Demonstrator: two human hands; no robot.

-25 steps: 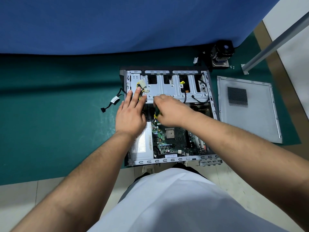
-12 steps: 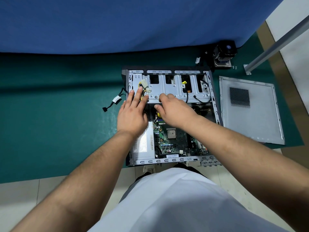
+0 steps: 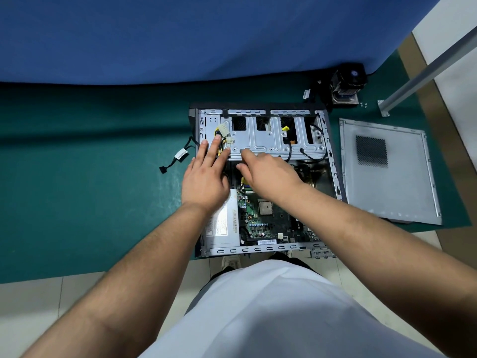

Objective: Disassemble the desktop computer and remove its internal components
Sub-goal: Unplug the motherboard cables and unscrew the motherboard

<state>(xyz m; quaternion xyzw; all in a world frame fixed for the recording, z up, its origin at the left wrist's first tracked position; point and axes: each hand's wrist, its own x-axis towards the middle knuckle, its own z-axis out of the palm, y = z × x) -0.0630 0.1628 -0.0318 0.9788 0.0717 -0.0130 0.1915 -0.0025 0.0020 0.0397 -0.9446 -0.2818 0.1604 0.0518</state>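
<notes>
A: How far along is it?

B: Partway, I'd judge; the case [image 3: 260, 177] lies open on the green mat [image 3: 90, 177], its side panel [image 3: 387, 174] off and lying just beside it on the right; a cooler [image 3: 346, 83] stands apart near the mat's far edge with a few small screws [image 3: 363, 104] beside it; a loose cable [image 3: 178, 157] lies on the mat left of the case.

A: And what is left inside?

B: Plenty; the board [image 3: 268, 218] sits in the near half with the bare CPU [image 3: 265, 208] showing; the PSU [image 3: 223, 226] is in the near-left corner; the drive cage [image 3: 273, 140] spans the far half, with black wires [image 3: 304, 153] and a yellow-wired plug bundle [image 3: 224, 136] at it.

A: The hands?

B: Both at the cage's near edge; the left hand [image 3: 205, 177] lies flat, fingers straight, tips against the plug bundle and the cage, gripping nothing; the right hand [image 3: 268, 174] has its fingers bent down over the cage's lip, though whether they pinch anything underneath I cannot tell.

A: So the cage comes next?

B: Likely that or its wiring; board and PSU remain.
</notes>
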